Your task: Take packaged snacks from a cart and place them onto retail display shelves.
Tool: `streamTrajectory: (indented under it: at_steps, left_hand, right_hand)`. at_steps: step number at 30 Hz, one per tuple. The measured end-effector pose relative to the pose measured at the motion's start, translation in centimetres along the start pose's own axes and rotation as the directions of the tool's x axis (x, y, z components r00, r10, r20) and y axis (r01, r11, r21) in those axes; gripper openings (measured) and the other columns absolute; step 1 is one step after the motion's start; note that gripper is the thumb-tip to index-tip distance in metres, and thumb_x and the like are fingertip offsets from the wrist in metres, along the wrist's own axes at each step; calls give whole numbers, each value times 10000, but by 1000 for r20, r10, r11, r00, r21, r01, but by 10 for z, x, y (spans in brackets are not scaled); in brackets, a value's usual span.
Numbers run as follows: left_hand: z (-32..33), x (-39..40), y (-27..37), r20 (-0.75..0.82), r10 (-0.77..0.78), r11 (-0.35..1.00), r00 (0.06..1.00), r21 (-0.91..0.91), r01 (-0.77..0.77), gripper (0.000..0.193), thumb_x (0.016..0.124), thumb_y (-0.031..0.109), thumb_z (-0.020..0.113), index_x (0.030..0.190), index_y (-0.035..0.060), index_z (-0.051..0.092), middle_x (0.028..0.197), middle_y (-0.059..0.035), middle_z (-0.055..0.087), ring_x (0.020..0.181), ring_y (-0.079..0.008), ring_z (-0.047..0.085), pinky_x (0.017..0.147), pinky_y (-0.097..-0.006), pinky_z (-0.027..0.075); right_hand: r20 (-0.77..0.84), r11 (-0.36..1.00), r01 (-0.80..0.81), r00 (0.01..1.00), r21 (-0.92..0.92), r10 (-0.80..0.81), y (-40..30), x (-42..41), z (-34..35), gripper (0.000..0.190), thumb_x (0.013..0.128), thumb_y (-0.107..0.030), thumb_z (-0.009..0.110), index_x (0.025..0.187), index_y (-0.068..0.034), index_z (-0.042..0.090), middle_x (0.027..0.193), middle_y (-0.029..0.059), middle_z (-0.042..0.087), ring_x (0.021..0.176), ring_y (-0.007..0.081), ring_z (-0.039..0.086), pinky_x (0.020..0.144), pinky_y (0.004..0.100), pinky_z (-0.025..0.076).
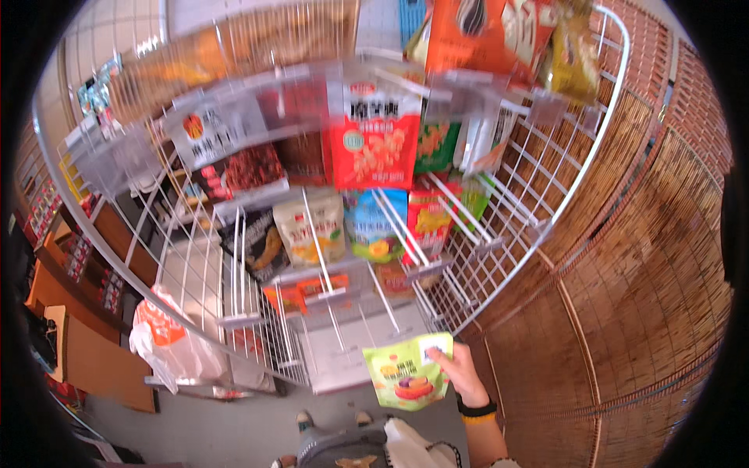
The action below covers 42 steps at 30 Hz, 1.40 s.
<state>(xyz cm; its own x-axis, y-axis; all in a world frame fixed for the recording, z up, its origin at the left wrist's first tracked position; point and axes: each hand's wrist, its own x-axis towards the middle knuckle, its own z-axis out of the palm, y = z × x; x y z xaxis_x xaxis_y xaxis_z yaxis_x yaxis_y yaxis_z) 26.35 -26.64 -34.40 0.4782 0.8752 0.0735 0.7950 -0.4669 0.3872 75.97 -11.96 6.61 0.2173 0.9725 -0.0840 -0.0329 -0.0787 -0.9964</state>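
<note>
My right hand [459,371] grips a light green snack pouch [408,374] by its upper right corner, the thumb lying over the front. The pouch is upright in front of a white wire display rack [576,190]. At the bottom edge, beside my body, my left hand [285,461] shows only in small part; whether its fingers are closed cannot be made out. On the rack's hooks hang a red and white pouch [376,146], a blue pouch [377,225], a cream pouch [310,231], a red pouch [431,222] and a black pouch [260,245].
Orange bags [474,41] fill the rack's upper right. Bare metal hooks point outward from its lower rows. A white plastic bag [175,345] stands at the lower left, near a cardboard piece [108,365]. A woven reed screen [643,281] borders the right side.
</note>
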Motion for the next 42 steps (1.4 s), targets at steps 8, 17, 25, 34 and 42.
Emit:
streamTrajectory:
  at_steps: [8,17,25,34,42]
  left_hand:
    - [-38,76,22,606,-509,801,611,74,594,337,717,228,525,1012,75,582,984,-171,599,931,-315,571,780,-410,445]
    - [-61,65,40,635,-533,773,559,98,627,341,734,250,507,1021,78,573,1010,-176,587,942,-326,564,785,-418,439]
    - [-53,23,31,688,-542,747,483,130,652,346,748,270,490,1029,81,564,1032,-181,576,953,-335,558,791,-426,434]
    - [-36,-1,27,602,-581,741,548,113,661,346,790,340,453,1030,116,561,1037,-181,568,977,-356,536,797,-439,432]
    - [-114,32,79,601,-486,795,635,3,606,298,791,288,455,987,104,584,983,-191,587,935,-375,549,764,-458,447]
  right_hand:
    - [-4,999,33,999,8,-33,24,-5,0,158,806,-138,624,865,8,633,732,-11,614,610,32,522,516,179,396]
    - [-100,986,21,995,165,-4,5,-13,9,138,803,-86,613,883,27,619,768,28,625,637,62,551,553,204,433]
    - [-272,923,237,950,302,-155,-52,7,-2,181,827,-111,592,941,30,595,845,42,623,709,77,568,608,214,451]
    - [-393,935,238,911,261,-122,-33,6,-16,161,825,-150,606,883,1,610,801,29,631,641,42,562,507,164,414]
    - [-404,920,99,912,379,69,4,-7,-23,167,830,-149,596,917,-7,599,848,42,632,698,67,575,573,185,431]
